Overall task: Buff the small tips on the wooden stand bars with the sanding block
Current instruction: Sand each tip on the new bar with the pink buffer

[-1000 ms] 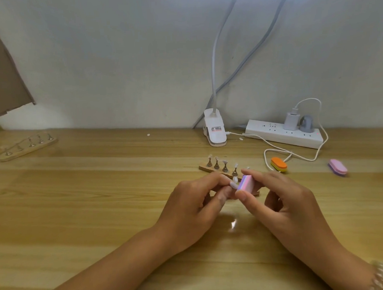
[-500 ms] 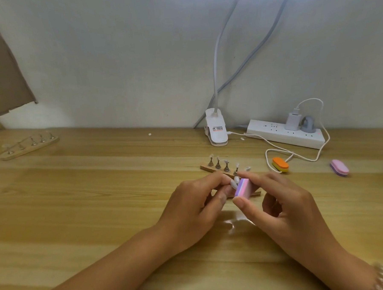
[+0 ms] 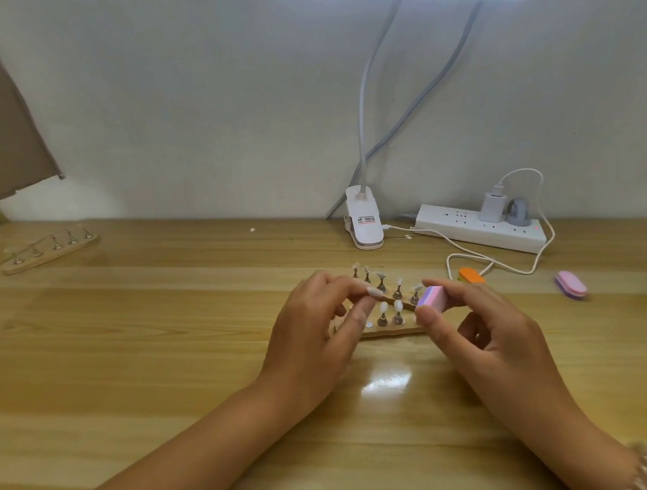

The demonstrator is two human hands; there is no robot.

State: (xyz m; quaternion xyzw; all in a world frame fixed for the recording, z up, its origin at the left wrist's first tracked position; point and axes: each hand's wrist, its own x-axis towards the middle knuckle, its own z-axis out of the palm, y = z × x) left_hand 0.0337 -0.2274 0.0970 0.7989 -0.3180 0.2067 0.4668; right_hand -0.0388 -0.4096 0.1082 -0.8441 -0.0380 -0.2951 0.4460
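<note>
My right hand (image 3: 480,334) pinches the sanding block (image 3: 431,297), probably light and spongy, by its sides. My left hand (image 3: 311,328) curls over the stand bars (image 3: 394,330) on the desk (image 3: 171,365); whether it grips a fragile tip (image 3: 383,308), I can't tell.

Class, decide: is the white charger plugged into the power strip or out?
Plugged in: the charger stands upright, seated on the top face of the power strip.

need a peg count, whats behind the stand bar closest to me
A second wooden stand bar lies right behind it, five pegs showing. The sanding block in the right hand hides its right end; the left hand covers its left end.
</note>
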